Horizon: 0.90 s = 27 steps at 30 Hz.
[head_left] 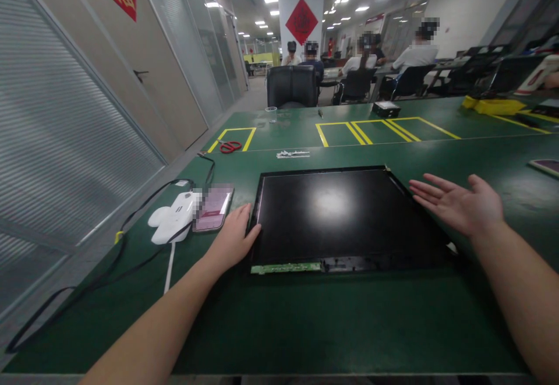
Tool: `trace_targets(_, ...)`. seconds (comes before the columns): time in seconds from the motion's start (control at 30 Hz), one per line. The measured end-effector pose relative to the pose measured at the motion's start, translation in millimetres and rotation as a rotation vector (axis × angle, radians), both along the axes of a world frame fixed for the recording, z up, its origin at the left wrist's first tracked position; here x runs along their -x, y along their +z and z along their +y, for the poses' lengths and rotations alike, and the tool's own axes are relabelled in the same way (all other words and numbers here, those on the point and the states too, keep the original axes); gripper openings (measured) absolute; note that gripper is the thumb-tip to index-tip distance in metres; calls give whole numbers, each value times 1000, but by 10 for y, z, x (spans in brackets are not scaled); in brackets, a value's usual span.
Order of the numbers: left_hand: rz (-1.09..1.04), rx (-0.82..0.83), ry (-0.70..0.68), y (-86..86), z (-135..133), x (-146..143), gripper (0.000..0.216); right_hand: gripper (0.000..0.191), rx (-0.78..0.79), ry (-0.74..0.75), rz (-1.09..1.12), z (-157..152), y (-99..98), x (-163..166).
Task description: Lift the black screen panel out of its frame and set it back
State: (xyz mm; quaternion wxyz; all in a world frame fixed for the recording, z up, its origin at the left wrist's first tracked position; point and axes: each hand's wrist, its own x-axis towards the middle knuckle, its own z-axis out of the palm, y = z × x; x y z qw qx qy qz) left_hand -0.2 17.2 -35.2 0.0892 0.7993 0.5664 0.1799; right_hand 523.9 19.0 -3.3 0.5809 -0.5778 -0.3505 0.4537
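Observation:
A black flat display panel (pixel 340 216) lies face up on the green table (pixel 305 315), with a green circuit strip (pixel 286 268) along its near edge. My left hand (pixel 233 239) rests against the panel's left edge, thumb on the frame and fingers curled down beside it. My right hand (pixel 458 201) hovers by the panel's right edge, palm turned inward, fingers stretched out and apart, holding nothing.
Left of the panel lie a phone (pixel 213 207) and a white device (pixel 172 222) with black and white cables. Red scissors (pixel 230 147), a small metal part (pixel 292 154), a clear cup (pixel 271 113) and a black box (pixel 386 108) sit farther back. Several people sit on chairs beyond.

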Motion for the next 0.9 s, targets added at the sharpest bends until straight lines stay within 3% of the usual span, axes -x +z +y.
trace_targets(0.1,21,11,-7,-30,28,48,56,78,7,40,47,-25,29,24)
trace_targets(0.27,51,0,-24,-50,60,77,50,70,33,26,208,-57,86,95)
trace_targets(0.37,60,4,-13,-54,82,66,49,67,29,29,182,-36,62,59)
trace_targets(0.43,57,10,-7,-51,95,55,47,68,20,36,34,-1,7,-2)
trace_targets(0.5,37,17,-5,-43,102,47,46,64,60,-4,-273,41,-64,-71)
trace_targets(0.6,-15,33,0,-18,104,44,44,46,165,-102,-685,87,-159,-143)
trace_targets(0.73,-155,61,30,57,81,34,43,30,245,-111,-882,109,-226,-153)
trace_targets(0.9,-541,150,81,229,-34,-98,44,37,308,19,-1120,114,-245,-93)
